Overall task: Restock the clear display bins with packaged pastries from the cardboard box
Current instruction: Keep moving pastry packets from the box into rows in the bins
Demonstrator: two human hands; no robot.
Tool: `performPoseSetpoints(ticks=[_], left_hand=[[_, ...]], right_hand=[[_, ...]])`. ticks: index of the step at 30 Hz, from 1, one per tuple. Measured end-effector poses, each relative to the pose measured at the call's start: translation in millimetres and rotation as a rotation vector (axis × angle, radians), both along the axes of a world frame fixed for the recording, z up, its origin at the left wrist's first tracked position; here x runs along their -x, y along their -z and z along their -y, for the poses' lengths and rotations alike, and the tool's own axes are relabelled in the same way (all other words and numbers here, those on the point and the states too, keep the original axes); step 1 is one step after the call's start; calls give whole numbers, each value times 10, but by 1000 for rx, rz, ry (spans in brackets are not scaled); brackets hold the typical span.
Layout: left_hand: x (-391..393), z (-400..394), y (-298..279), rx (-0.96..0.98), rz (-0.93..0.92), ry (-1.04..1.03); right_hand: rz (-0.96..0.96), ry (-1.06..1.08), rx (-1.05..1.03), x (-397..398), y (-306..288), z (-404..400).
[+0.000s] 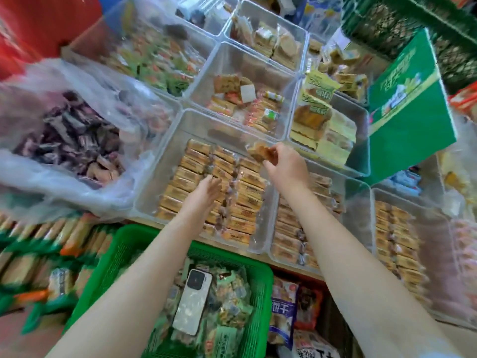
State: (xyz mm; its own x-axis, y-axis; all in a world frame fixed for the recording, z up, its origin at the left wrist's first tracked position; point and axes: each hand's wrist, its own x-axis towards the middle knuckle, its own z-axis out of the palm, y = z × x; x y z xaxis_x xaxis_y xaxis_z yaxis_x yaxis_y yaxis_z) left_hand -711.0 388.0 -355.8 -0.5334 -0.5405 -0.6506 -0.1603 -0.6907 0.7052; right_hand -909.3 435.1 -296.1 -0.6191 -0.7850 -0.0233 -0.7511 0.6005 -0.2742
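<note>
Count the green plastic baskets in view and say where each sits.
1: the green basket sits at bottom centre, below the clear bins, with a phone lying on its packets. Others may be hidden outside the frame.

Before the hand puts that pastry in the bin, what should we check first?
1. Pastry held firmly: ok, the right hand pinches it.
2. Pastry over the right bin: ok, it hangs above the far end of that bin.
3. Room in the bin: ok, bare floor shows past the rows of packets.
4. Left hand out of the way: not ok, it lies open over the rows.
5. Wrapper undamaged: cannot tell, too blurred.
</note>
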Motion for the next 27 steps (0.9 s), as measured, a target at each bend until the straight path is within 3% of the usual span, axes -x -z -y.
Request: performPoseSetpoints(ticks=[3,5,11,18,22,25,27], left_hand=[[144,61,5,4,-1,94],[228,69,41,-10,10,164],[382,-8,63,13,81,223],[456,-149,-61,241,219,249],[588,-434,-239,526,338,209],[855,-846,-451,822,417,210],[1185,-1255,-632,910,346,254]], right_hand=[[-132,-96,-233,17,271,114],[-123,-101,-327,23,426,120],[-268,-235,-475,78,560,97],[-286,-248,-445,-129,632,-150],[-96,-281,-310,-56,350,-516],[47,-163,57,170,15,-1191],[99,-24,317,427,-208,-1837]])
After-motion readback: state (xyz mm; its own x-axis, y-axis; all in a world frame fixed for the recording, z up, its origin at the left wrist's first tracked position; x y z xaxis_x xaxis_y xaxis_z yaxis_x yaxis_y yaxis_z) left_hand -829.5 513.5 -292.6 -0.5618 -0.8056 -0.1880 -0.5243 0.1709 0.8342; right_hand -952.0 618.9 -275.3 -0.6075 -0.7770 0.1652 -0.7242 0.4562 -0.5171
